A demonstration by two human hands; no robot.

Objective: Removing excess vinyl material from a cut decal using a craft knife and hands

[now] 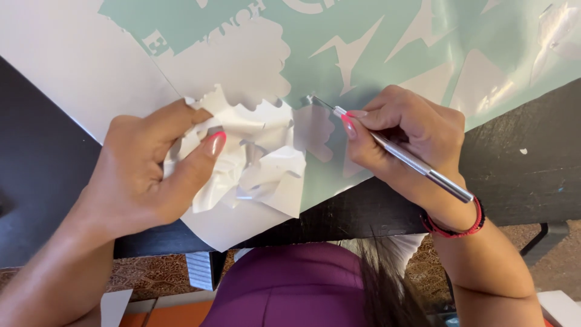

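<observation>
A person weeds a sheet of mint-green vinyl that lies across the near edge of a dark surface, seen from a head-worn camera. The right hand has its fingers clamped on a slim metal weeding tool, held like a pen, its hooked tip resting on the backing just beside a cut shape near the sheet's lower edge. The left hand has its fingers curled together around a crumpled wad of peeled white film, which is pressed against the sheet at the surface's near edge and still joins it along the upper side. Bare white backing runs toward the far left corner. The step in hand appears to be lifting waste film away from the cut design; the next move would likely call for a light, shallow pick with the tip, so that the pieces meant to stay are not dragged up with the scrap
</observation>
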